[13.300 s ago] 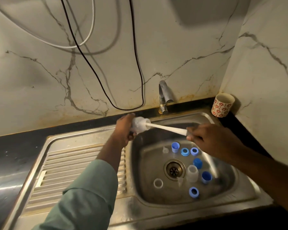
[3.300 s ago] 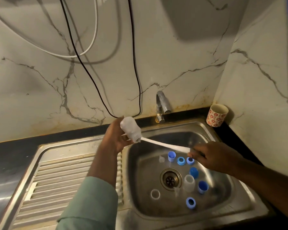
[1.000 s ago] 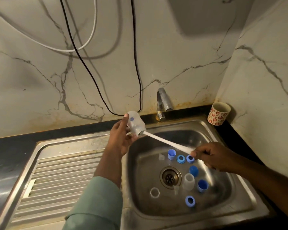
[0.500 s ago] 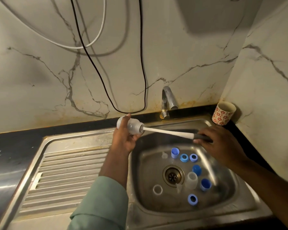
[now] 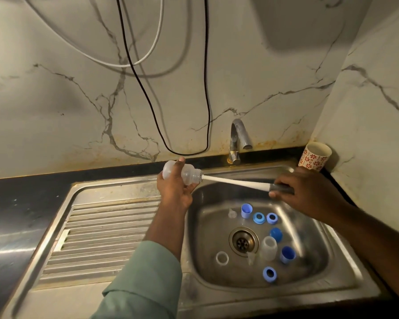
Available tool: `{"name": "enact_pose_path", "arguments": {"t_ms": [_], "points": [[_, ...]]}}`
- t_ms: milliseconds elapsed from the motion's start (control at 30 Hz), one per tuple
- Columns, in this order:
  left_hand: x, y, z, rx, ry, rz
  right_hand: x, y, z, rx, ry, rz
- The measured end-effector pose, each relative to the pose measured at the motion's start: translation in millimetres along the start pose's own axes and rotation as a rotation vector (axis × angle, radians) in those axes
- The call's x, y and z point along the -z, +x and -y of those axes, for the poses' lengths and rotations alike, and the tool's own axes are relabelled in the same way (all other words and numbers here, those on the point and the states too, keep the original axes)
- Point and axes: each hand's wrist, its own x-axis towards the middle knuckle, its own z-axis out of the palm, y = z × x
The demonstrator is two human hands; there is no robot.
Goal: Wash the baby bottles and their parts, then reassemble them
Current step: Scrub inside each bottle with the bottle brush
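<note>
Left hand point(image 5: 174, 187) grips baby bottle point(image 5: 182, 173) sideways over sink rim point(image 5: 129, 185) | right hand point(image 5: 306, 192) clasps bottle brush point(image 5: 235, 181) handle, head at neck | risk: wet bottle may slip, dropping among loose parts point(image 5: 258, 218).

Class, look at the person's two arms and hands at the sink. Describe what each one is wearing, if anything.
The left arm wears a pale green sleeve with a folded cuff, ending partway up the forearm. The left hand is bare, with no glove or ring showing. The right arm shows no sleeve in view, and the right hand is bare too. No watch or bracelet is visible.
</note>
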Motion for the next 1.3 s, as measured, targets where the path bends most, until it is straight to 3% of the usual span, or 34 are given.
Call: {"name": "enact_pose_path", "arguments": {"t_ms": [100, 167, 300, 467, 533, 733, 800, 967, 1033, 1100, 1133, 1200, 1300], "points": [[3, -2, -3, -0.029, 0.027, 0.013, 4, 4, 9, -0.157, 0.258, 0.264], [5, -3, -4, -0.033, 0.041, 0.016, 3, 6, 13, -0.193, 0.382, 0.330], [12, -3, -5, -0.081, 0.056, 0.003, 9, 9, 20, -0.022, 0.147, 0.295], [22, 4, -2, -0.145, 0.084, 0.030, 11, 16, 37, 0.157, -0.293, -0.012], [25, 6, 0, -0.127, 0.070, 0.015, 12, 18, 43, 0.162, -0.343, -0.095], [29, 8, 3, -0.083, 0.054, 0.032, 1, 23, 41, -0.023, -0.031, 0.256], [30, 5, 7, -0.078, 0.061, 0.019, 1, 24, 35, -0.016, 0.072, 0.300], [28, -4, 18, -0.086, 0.042, -0.008, 1, 25, 15, 0.232, -0.113, 0.204], [26, -7, 17, -0.071, -0.018, 0.001, 3, 23, 11, 0.060, 0.181, 0.328], [24, -6, 12, -0.043, -0.068, 0.018, 4, 21, 12, -0.254, 0.678, 0.611], [22, -6, 13, -0.036, -0.075, 0.024, 5, 21, 10, -0.334, 0.796, 0.698], [18, -9, 19, -0.035, -0.083, 0.015, 1, 19, 1, -0.319, 0.694, 0.663], [16, -11, 33, -0.034, -0.107, -0.051, -10, 10, -2, -0.134, 0.229, 0.350]]}}
